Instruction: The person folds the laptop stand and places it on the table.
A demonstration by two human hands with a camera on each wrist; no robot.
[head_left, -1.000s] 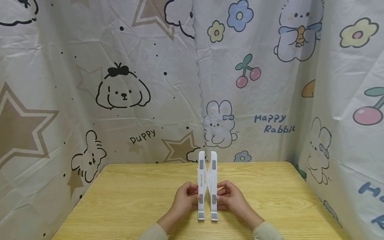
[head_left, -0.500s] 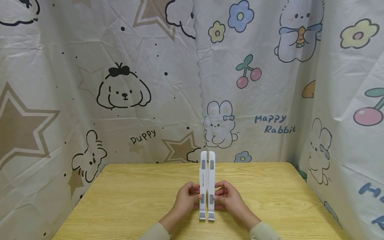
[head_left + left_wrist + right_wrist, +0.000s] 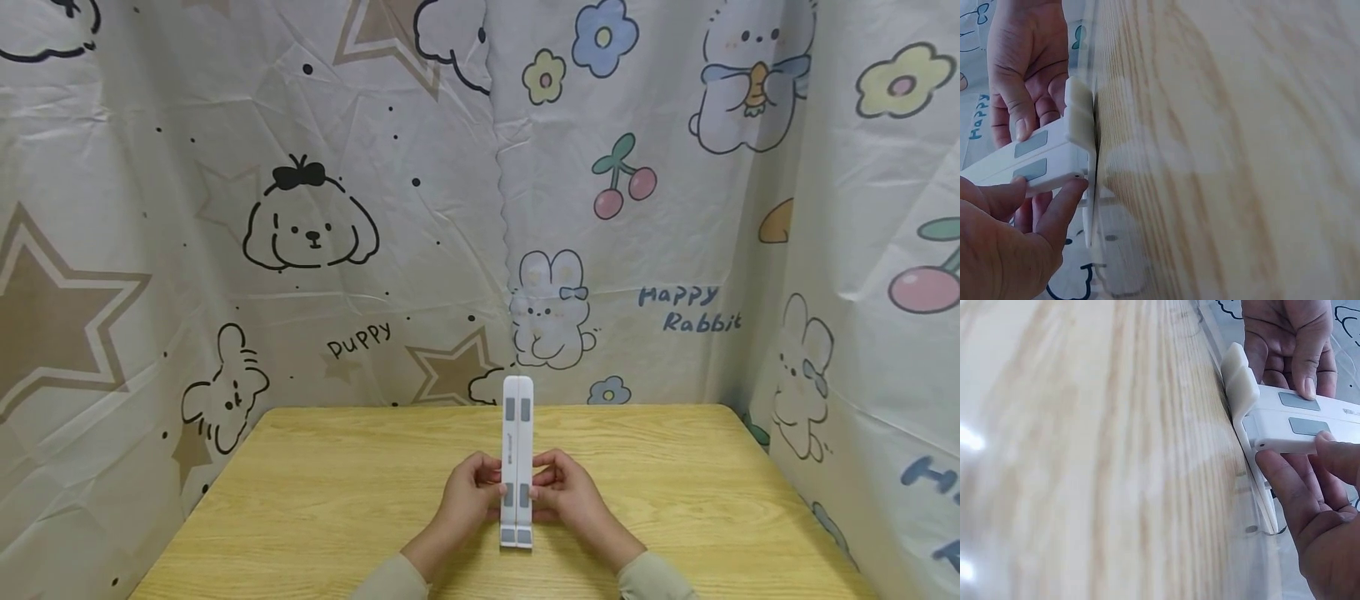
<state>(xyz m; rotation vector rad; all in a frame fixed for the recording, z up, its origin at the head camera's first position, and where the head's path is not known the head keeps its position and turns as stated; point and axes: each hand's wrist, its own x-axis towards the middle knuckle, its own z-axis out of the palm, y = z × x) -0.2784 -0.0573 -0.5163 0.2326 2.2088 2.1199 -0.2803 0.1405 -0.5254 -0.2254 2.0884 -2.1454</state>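
A white folding laptop stand (image 3: 517,450) with grey pads stands at the middle of the table, its two long arms pressed together side by side. On its left side my left hand (image 3: 467,496) grips the lower part, thumb on the front face. Opposite it, my right hand (image 3: 572,493) holds the other arm in the same way. The left wrist view shows the left hand (image 3: 1010,244) pinching the stand (image 3: 1054,153) near its lipped end. In the right wrist view the right hand (image 3: 1322,512) pinches the stand's other arm (image 3: 1291,428).
The wood-grain table (image 3: 337,475) spreads out around both hands. A printed curtain (image 3: 420,250) with puppies, rabbits and stars hangs behind it and along both sides.
The stand's two arms, apart with crossed struts between them a second ago, have come together. Both hands moved inward with them, and the struts no longer show.
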